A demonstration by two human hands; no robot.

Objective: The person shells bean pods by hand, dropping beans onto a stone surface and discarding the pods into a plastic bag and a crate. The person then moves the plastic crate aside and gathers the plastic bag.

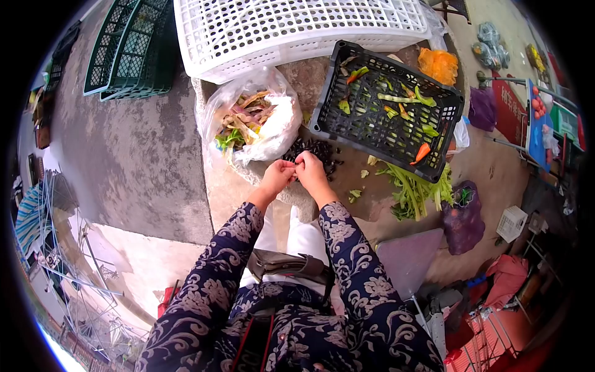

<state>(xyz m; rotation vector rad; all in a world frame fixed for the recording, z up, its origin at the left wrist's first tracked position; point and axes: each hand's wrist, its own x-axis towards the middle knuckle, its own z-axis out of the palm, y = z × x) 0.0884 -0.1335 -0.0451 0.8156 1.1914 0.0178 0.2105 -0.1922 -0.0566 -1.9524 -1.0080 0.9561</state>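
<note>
My left hand (278, 176) and my right hand (313, 172) meet at the fingertips, both closed in a pinch. Whatever lies between the fingers is too small to make out. Just beyond them a pile of small dark, shiny pieces (317, 149) is spread on the stone surface (291, 197); I cannot tell their kind. A clear plastic bag (282, 124) full of vegetable scraps (248, 116) stands beyond my left hand, its mouth open. To the right of my right hand sits a black plastic crate (378, 127) with leaf bits, a pale stalk and orange-red peppers in it.
A white perforated crate (297, 28) lies along the back. Green crates (133, 53) stand back left. Right of the black crate are an orange mesh bag (438, 66), leafy celery stalks (412, 192) and a purple mesh sack (463, 217). Metal rods (71, 248) clutter the far left.
</note>
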